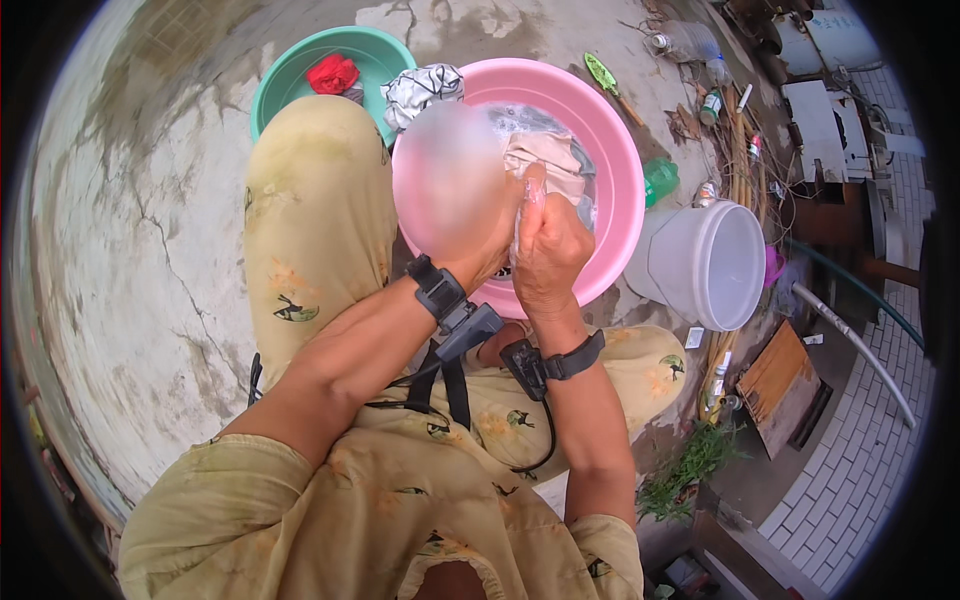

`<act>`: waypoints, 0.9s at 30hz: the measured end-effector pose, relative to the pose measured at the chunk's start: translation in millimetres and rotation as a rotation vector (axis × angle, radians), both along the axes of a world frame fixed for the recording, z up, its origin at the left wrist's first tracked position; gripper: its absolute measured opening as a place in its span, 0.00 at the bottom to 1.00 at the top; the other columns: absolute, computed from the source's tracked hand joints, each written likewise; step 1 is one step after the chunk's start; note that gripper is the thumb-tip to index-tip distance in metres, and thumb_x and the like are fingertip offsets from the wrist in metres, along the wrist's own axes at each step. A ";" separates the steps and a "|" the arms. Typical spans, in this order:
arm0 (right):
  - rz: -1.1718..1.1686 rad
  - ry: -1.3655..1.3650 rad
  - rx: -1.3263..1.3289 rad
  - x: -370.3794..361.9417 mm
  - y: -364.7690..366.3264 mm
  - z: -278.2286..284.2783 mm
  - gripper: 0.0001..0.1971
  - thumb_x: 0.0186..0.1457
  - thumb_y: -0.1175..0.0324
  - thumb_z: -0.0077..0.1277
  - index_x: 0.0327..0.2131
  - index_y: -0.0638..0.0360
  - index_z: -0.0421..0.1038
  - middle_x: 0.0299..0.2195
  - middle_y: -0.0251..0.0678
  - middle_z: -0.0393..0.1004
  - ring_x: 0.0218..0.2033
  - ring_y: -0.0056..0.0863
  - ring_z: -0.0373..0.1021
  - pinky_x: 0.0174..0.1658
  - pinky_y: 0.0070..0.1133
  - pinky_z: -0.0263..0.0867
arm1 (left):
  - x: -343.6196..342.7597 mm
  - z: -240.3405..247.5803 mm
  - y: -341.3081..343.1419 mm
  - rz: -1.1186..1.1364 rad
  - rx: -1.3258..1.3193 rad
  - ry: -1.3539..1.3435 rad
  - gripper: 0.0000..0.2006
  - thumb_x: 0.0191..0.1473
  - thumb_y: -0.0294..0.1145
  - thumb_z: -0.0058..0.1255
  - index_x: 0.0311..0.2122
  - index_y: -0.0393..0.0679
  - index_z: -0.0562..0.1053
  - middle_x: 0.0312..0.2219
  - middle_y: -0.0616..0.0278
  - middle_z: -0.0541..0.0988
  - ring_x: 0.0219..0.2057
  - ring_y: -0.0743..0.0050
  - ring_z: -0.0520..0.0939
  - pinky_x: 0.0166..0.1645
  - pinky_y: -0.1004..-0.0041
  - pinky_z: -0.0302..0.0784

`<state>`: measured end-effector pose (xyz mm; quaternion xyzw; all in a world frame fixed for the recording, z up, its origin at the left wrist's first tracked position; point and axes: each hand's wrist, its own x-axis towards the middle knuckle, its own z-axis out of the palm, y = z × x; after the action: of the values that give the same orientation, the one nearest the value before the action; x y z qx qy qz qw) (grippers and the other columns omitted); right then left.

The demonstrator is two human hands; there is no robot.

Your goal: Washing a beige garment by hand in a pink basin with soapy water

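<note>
Both of my hands are over a pink basin (625,190) that holds soapy water and wet laundry. My right hand (552,243) is closed in a fist with suds on its thumb; what it grips is hidden. Close against it is my left hand (487,248), its fingers covered by a blurred patch. Just beyond the right hand, a pale pink cloth (548,158) lies bunched in the water. A grey-and-white patterned cloth (422,93) hangs at the basin's far left rim.
At the far left stands a green basin (290,62) with a red cloth (332,74) inside. A white bucket (665,255) lies on its side at the right. Beyond it are a green bottle (660,180), sticks, a wooden board (780,385) and weeds (690,470). A green trowel (600,72) lies past the pink basin.
</note>
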<state>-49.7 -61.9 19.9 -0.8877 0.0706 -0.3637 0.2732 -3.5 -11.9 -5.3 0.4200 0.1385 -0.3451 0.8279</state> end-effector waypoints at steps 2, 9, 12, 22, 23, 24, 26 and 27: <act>-0.051 0.057 -0.010 1.1 -27.3 -10.6 0.17 0.57 0.67 0.45 0.16 0.63 0.63 0.11 0.42 0.60 0.12 0.33 0.57 0.18 0.27 0.55 | -8.5 0.7 -10.1 -0.047 0.101 -0.036 0.12 0.52 0.38 0.45 0.26 0.39 0.71 0.19 0.66 0.70 0.19 0.79 0.69 0.22 0.75 0.63; -0.107 0.021 0.979 2.5 -52.1 -6.4 0.12 0.59 0.69 0.45 0.31 0.71 0.73 0.26 0.36 0.75 0.26 0.18 0.69 0.29 0.19 0.66 | 6.8 23.1 -3.3 0.046 -0.223 -0.023 0.14 0.56 0.42 0.47 0.31 0.39 0.71 0.28 0.62 0.75 0.29 0.76 0.77 0.31 0.74 0.74; -0.075 0.014 1.233 -0.9 -51.1 0.7 0.13 0.58 0.69 0.46 0.36 0.74 0.71 0.31 0.38 0.75 0.29 0.19 0.70 0.34 0.17 0.67 | 5.1 15.3 -0.7 0.025 -0.248 -0.005 0.14 0.57 0.43 0.46 0.31 0.40 0.71 0.29 0.62 0.75 0.31 0.76 0.77 0.35 0.74 0.75; 0.136 0.431 1.388 -18.2 -76.5 11.2 0.13 0.57 0.65 0.49 0.32 0.68 0.73 0.25 0.33 0.73 0.23 0.16 0.68 0.25 0.14 0.64 | 13.6 20.2 8.4 -0.132 -0.172 -0.299 0.17 0.58 0.45 0.44 0.35 0.38 0.72 0.31 0.63 0.76 0.33 0.80 0.76 0.39 0.78 0.72; 0.199 0.582 1.337 -21.3 -82.2 16.7 0.12 0.56 0.65 0.50 0.31 0.68 0.72 0.24 0.32 0.73 0.21 0.15 0.66 0.23 0.14 0.63 | 13.6 24.1 9.2 -0.173 -0.124 -0.332 0.18 0.58 0.45 0.44 0.36 0.37 0.72 0.31 0.63 0.76 0.33 0.81 0.76 0.39 0.78 0.72; 0.268 0.732 1.277 -22.0 -83.0 21.3 0.11 0.55 0.66 0.51 0.30 0.67 0.72 0.23 0.31 0.72 0.19 0.14 0.65 0.21 0.13 0.61 | 14.5 21.0 8.9 -0.171 -0.122 -0.334 0.18 0.58 0.45 0.44 0.36 0.37 0.72 0.31 0.63 0.76 0.33 0.81 0.76 0.39 0.78 0.72; 0.318 0.708 1.271 -23.1 -76.9 21.1 0.10 0.54 0.66 0.51 0.29 0.66 0.72 0.22 0.31 0.72 0.18 0.14 0.64 0.19 0.13 0.60 | 17.2 11.7 7.5 -0.195 -0.096 -0.346 0.16 0.57 0.41 0.46 0.38 0.36 0.72 0.32 0.63 0.76 0.33 0.81 0.75 0.39 0.78 0.72; 0.357 0.681 1.263 -24.4 -76.7 20.7 0.09 0.53 0.67 0.52 0.29 0.65 0.72 0.21 0.31 0.71 0.17 0.14 0.64 0.18 0.12 0.59 | 16.4 14.3 6.8 -0.199 -0.098 -0.346 0.16 0.57 0.41 0.46 0.38 0.36 0.72 0.32 0.63 0.76 0.33 0.81 0.75 0.39 0.78 0.72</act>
<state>-74.2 -138.6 40.7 -0.6232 0.2020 0.0916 0.7499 12.9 -5.1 9.0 0.4437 -0.0651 -0.3542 0.8207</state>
